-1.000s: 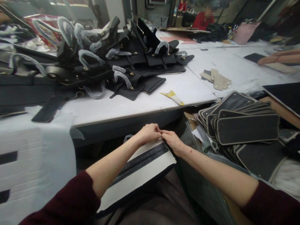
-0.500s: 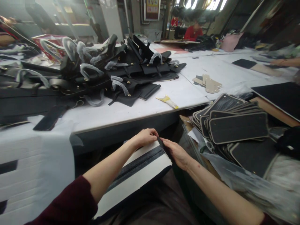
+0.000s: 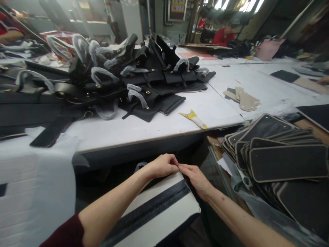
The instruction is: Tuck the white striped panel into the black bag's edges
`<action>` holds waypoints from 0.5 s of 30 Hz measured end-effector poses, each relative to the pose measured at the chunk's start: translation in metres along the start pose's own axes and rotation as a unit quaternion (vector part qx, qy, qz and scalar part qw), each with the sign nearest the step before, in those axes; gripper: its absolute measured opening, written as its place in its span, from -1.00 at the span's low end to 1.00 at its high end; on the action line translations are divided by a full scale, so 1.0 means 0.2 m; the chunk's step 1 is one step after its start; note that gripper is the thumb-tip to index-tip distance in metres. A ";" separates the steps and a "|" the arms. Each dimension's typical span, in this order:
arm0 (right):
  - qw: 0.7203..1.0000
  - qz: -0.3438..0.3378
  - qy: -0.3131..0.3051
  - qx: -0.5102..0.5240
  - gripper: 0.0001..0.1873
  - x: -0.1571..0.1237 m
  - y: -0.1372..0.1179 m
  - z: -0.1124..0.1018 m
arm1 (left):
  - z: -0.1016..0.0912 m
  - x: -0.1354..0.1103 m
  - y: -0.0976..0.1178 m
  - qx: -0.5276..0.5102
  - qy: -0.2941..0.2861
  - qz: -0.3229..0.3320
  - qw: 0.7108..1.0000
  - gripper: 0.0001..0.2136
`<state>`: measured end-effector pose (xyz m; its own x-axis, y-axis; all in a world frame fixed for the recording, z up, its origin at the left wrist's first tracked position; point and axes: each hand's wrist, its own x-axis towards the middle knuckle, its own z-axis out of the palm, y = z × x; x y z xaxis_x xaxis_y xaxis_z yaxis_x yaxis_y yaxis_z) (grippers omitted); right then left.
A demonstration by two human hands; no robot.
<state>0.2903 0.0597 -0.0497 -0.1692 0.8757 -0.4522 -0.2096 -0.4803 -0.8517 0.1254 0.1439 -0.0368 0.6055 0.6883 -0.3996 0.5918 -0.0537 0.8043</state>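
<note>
At panel edge — left hand, right hand pinch, fingertips hidden.

no legible text, label or number anywhere; wall poster too blurred

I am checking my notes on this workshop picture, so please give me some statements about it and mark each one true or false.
1. The left hand and the right hand meet at the far edge of the white panel. True.
2. The white panel lies on the table. False: it sits below the table edge, in front of the person.
3. The right hand holds the yellow-tipped tool. False: it lies on the table, apart from both hands.
4. A stack of dark panels lies to the right of the hands. True.
5. The black bags are piled on the table. True.
</note>
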 end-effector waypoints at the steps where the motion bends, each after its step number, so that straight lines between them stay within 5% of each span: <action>1: 1.000 -0.003 0.009 -0.002 -0.61 0.01 0.01 0.00 | 0.00 0.00 0.01 0.004 0.007 0.000 1.000 -0.83; 8: 1.000 0.001 0.016 0.001 -0.58 0.07 0.03 0.00 | 0.03 -0.06 0.05 0.040 0.066 0.010 0.997 -0.83; 13: 0.998 -0.035 0.039 0.030 -0.49 -0.08 0.04 -0.07 | 0.12 -0.31 0.11 0.092 0.199 0.070 0.973 -0.82; 15: 0.997 -0.043 0.049 0.035 -0.50 -0.18 0.07 -0.13 | 0.21 -0.43 0.15 0.095 0.209 0.109 0.967 -0.85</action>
<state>0.3195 0.0225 -0.0513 -0.0536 0.9126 -0.4052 -0.2872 -0.4027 -0.8691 0.1132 0.0523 0.0032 0.4824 0.8758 0.0155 0.5850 -0.3352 0.7385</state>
